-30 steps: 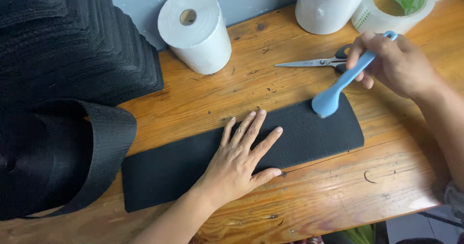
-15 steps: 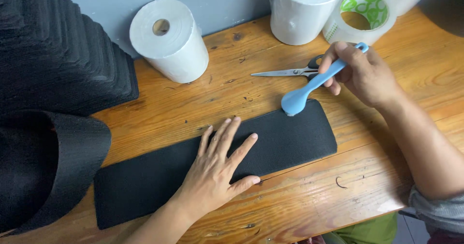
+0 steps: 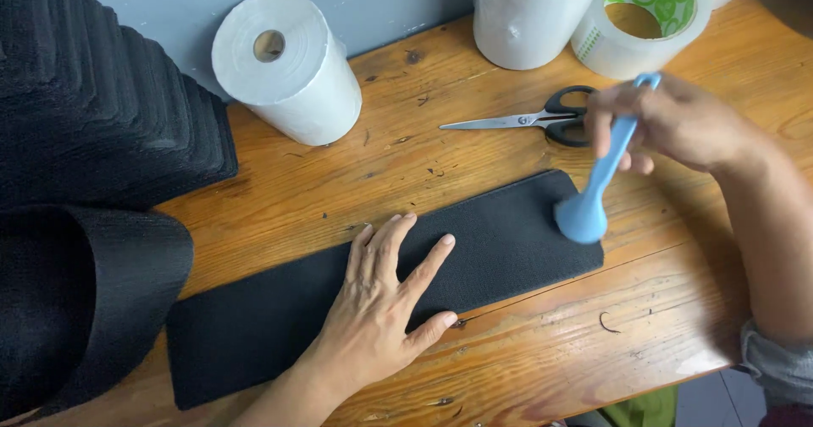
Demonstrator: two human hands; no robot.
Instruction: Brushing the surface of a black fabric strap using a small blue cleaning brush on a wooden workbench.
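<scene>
Right hand (image 3: pixel 677 122) is bringing the blue plastic round-headed tool (image 3: pixel 593 186) down; its head is now sitting on the right end of the long black textured foam strip (image 3: pixel 500 241), where before it was hovering above. Fingers are clenched around the handle. Left hand (image 3: pixel 381 308) is lying flat and open, pinning the strip on the wooden table (image 3: pixel 508 368). Rubbing looks barely begun. Counting: one steel scissors (image 3: pixel 525 121), two white paper rolls (image 3: pixel 288 67), one clear tape roll (image 3: pixel 648 12), one black strip stack (image 3: pixel 93 114).
</scene>
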